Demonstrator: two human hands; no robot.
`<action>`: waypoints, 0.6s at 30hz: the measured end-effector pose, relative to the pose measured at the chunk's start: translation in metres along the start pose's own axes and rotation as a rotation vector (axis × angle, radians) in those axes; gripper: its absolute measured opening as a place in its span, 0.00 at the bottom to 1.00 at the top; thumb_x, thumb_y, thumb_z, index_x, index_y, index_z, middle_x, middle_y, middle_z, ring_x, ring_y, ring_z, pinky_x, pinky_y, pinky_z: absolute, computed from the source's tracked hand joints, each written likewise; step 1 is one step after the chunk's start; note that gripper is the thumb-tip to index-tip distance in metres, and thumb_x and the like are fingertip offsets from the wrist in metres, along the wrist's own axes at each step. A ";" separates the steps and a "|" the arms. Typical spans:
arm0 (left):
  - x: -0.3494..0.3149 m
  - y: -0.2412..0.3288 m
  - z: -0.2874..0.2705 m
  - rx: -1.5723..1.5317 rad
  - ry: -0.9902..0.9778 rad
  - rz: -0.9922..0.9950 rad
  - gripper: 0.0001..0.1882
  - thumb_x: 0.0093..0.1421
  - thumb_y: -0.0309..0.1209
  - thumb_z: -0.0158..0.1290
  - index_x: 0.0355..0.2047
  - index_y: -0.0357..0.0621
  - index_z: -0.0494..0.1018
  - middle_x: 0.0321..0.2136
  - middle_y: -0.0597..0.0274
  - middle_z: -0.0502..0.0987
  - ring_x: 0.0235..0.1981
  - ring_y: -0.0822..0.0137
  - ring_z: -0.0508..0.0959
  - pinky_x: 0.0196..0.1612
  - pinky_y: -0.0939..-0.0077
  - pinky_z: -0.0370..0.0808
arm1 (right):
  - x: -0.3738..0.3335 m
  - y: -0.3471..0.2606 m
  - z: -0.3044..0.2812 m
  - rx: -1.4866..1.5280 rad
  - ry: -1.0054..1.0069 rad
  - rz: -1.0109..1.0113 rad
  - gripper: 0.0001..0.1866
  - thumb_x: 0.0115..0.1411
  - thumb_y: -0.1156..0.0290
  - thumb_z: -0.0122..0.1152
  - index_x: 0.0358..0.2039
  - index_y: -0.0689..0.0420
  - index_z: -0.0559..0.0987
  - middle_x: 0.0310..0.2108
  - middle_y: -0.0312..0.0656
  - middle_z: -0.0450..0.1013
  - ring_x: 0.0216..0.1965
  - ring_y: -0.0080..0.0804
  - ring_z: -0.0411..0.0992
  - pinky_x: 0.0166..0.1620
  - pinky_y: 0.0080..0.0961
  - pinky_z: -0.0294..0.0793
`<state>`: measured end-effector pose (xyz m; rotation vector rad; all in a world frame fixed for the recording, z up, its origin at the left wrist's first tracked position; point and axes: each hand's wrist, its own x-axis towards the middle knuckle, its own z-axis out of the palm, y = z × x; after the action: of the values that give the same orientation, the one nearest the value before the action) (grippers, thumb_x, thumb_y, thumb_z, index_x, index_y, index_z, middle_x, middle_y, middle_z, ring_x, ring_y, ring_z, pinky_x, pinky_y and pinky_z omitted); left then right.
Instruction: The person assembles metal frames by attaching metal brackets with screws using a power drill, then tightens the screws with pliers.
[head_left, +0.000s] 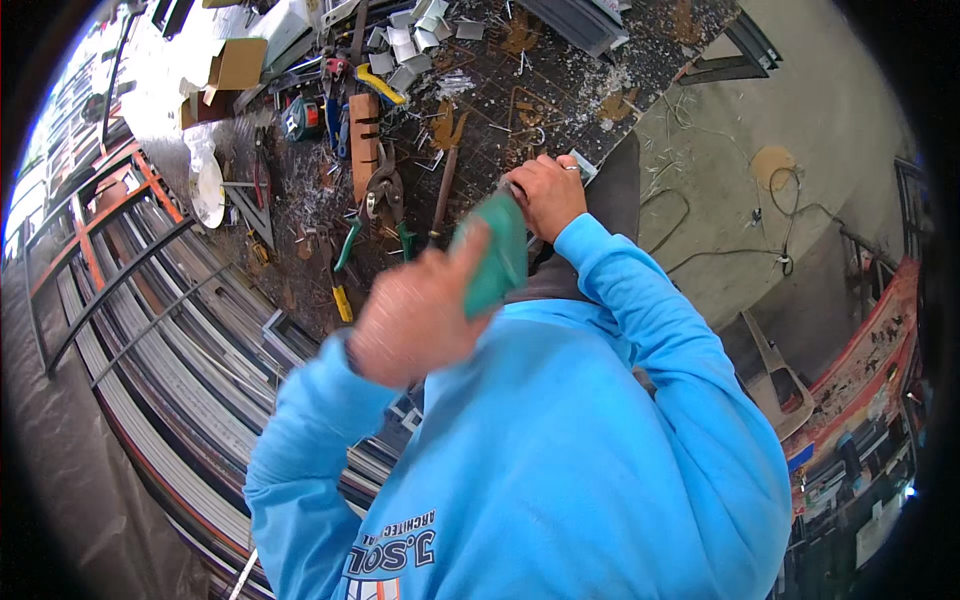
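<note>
We hold our left hand (415,320) up close to the camera, so it looks big and blurry. Its fingers are wrapped around a flat green thing (495,258), maybe a handle or a pad. The green thing sticks up from the hand toward one o'clock, and its top end almost meets our other hand.

Our right hand (545,195) is at about twelve o'clock from the middle of the picture. Its fingers are curled tight, with the knuckles bent. We cannot tell for sure what is inside them. A small pale metal piece (583,165) peeks out just past the knuckles, at two o'clock from the hand.

Both arms wear bright blue sleeves (640,320).

Behind the hands is a dark, messy workbench (560,90) covered with scraps. At ten o'clock from the right hand lie pliers (384,192), and beside them green-handled snips (350,240). A brown wooden block (364,140) sits just above the pliers. Small silver metal squares (410,40) lie near the top edge. Long grey metal bars (150,340) are stacked far off at nine o'clock.
</note>
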<state>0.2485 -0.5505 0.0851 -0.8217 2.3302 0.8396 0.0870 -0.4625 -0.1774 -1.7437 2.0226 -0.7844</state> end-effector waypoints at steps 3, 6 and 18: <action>-0.028 -0.021 0.036 0.097 -0.229 -0.079 0.52 0.52 0.35 0.75 0.75 0.42 0.61 0.58 0.34 0.77 0.54 0.39 0.83 0.51 0.53 0.84 | 0.002 0.000 0.000 0.011 0.054 0.004 0.06 0.59 0.67 0.70 0.38 0.45 0.86 0.34 0.31 0.80 0.42 0.35 0.77 0.50 0.41 0.66; -0.017 -0.063 0.024 -0.612 0.291 -0.073 0.42 0.59 0.33 0.71 0.70 0.40 0.66 0.50 0.48 0.83 0.43 0.61 0.86 0.44 0.58 0.84 | 0.001 0.000 0.001 0.009 0.024 0.002 0.07 0.58 0.67 0.71 0.38 0.46 0.87 0.34 0.32 0.81 0.42 0.36 0.77 0.49 0.41 0.66; -0.105 -0.101 0.053 -1.017 0.407 -0.041 0.49 0.57 0.41 0.69 0.75 0.41 0.60 0.59 0.38 0.78 0.55 0.44 0.83 0.56 0.50 0.81 | 0.005 -0.003 0.000 -0.003 -0.051 0.025 0.11 0.58 0.67 0.71 0.42 0.48 0.85 0.39 0.36 0.81 0.46 0.40 0.77 0.50 0.44 0.65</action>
<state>0.4029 -0.5390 0.0791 -1.5375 2.0919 2.0502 0.0886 -0.4676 -0.1750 -1.7186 2.0095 -0.7227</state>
